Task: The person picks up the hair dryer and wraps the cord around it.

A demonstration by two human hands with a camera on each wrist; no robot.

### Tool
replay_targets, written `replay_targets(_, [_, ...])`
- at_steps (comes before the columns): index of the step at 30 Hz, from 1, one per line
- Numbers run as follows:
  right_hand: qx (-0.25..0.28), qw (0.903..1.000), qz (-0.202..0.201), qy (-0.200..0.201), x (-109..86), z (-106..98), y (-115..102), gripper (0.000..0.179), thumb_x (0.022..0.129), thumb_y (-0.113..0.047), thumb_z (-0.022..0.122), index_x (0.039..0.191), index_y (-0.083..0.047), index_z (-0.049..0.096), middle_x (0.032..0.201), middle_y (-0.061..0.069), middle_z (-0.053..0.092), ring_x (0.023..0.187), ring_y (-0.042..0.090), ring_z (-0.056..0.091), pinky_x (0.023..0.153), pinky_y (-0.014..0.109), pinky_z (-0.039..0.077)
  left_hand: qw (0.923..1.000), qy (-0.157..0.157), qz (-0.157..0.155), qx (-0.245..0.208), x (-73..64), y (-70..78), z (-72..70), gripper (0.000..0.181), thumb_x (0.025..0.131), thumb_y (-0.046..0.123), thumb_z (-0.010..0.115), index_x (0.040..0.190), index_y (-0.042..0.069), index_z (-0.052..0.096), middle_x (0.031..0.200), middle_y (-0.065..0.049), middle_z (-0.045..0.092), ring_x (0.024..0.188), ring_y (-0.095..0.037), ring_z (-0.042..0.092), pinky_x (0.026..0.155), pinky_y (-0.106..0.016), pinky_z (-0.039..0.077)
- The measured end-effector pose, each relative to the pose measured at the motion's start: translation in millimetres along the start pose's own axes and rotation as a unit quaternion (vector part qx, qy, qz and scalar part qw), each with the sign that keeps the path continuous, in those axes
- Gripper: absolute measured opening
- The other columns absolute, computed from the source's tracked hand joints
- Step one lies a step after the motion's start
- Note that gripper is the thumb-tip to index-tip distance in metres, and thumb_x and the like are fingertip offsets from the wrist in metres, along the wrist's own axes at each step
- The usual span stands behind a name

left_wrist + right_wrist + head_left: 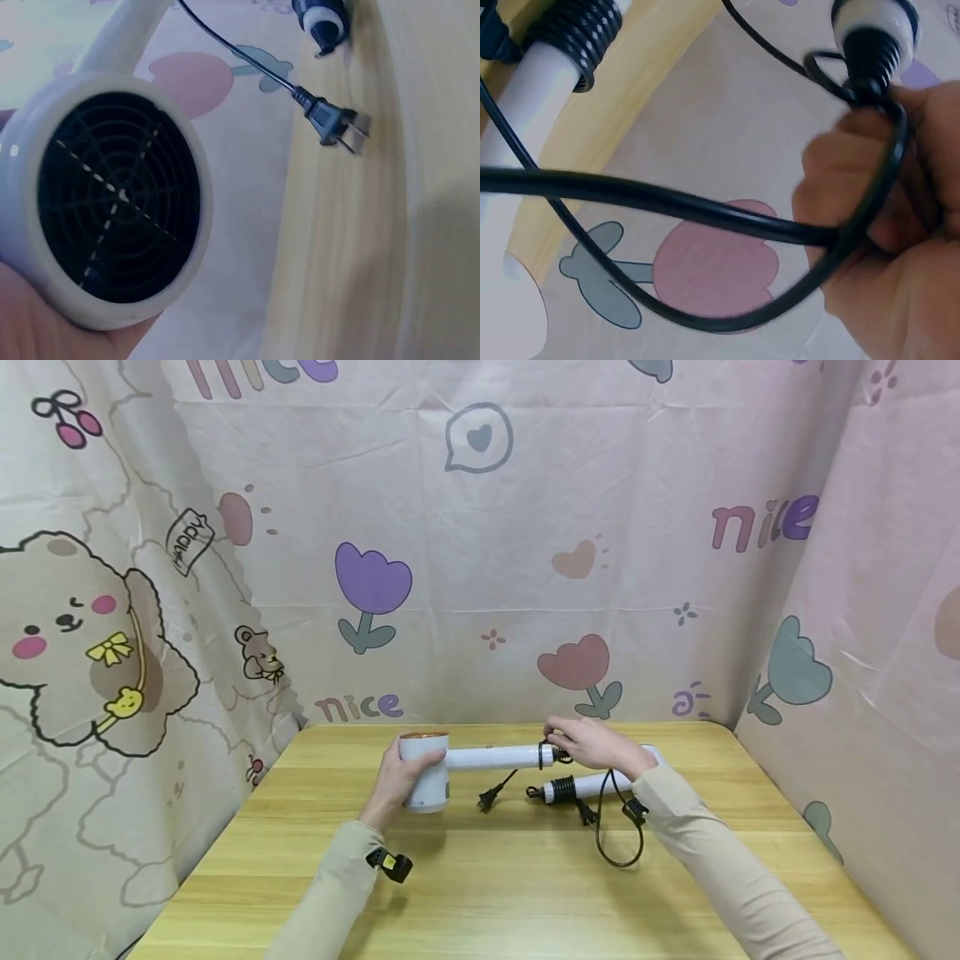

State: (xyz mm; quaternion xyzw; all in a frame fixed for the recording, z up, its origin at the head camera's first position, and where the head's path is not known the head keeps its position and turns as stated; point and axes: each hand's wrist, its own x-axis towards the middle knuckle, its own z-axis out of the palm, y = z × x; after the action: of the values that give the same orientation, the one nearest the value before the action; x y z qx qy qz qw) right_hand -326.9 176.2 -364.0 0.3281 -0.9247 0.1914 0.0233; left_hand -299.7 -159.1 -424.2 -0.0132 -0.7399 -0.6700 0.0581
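Cartoon-print cloth backdrop (480,535) behind, wood-grain table (495,893) below; we read the table as a clock, 12 at the backdrop. The white hair dryer (426,787) is held near 11 o'clock, over the table as we judge it, its handle (491,758) pointing toward 3 from the barrel. Left hand (393,781) is wrapped round the barrel, thumb across the near side, other fingers mostly hidden. Right hand (596,745) is at the handle's far end, near 12:30, fingers curled on the black cord (727,324) beside the neck; a loop of it hangs in front of the knuckles in the right wrist view. One turn of cord circles the handle. A plug (489,797) shows below the handle, near 12; we can't tell whether it touches the table. A second dryer (609,783) lies at 1 o'clock, a cord coil (562,789) round its handle. Handling, our guess: body light to moderate, hard plastic, smooth enough to slip, so best held by a full wrap on the barrel, keeping clear of the dark grille (124,199), whose thin ribs look like the fragile bit. Cord looks bendy but springy; we'd pinch it a little off the neck so the joint isn't kinked, with light tension so turns don't loosen.
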Motion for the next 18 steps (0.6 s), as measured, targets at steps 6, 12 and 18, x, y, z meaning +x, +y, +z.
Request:
replay_targets(6, [-0.01, 0.9991, -0.016, -0.038, 0.3, -1, 2, 0.018, 0.104, -0.018, 0.047, 0.113, -0.012, 0.062, 0.081, -0.001, 0.067, 0.066, 0.008, 0.059, 0.073, 0.034, 0.053, 0.9993, -0.009, 0.02, 0.029, 2.2, 0.7, -6.7, 0.074, 0.08, 0.026, 0.081, 0.139, 0.009, 0.04, 0.123, -0.02, 0.054, 0.095, -0.028, 0.063, 0.074, -0.041, 0.06])
replay_targets(12, [-0.019, 0.9986, -0.004, -0.048, -1.6, -5, -3, 0.022, 0.096, -0.017, 0.057, 0.118, -0.014, 0.061, 0.089, 0.0, 0.066, 0.073, 0.01, 0.056, 0.07, 0.032, 0.049, 0.9961, -0.018, 0.044, 0.074, 0.1, 20.8, -12.6, 0.072, 0.081, 0.023, 0.08, 0.139, 0.007, 0.04, 0.123, -0.022, 0.055, 0.099, -0.029, 0.062, 0.077, -0.04, 0.059])
replay_targets(18, [-0.023, 0.9979, -0.028, -0.054, -1.6, -7, -1, 0.052, 0.077, 0.008, 0.054, 0.122, -0.018, 0.06, 0.07, -0.006, 0.043, 0.062, 0.008, 0.04, 0.058, 0.024, 0.038, 0.9985, -0.025, 0.008, 0.049, 8.3, 18.9, -21.7, 0.071, 0.081, 0.026, 0.079, 0.139, 0.012, 0.041, 0.124, -0.019, 0.053, 0.098, -0.029, 0.062, 0.074, -0.041, 0.06])
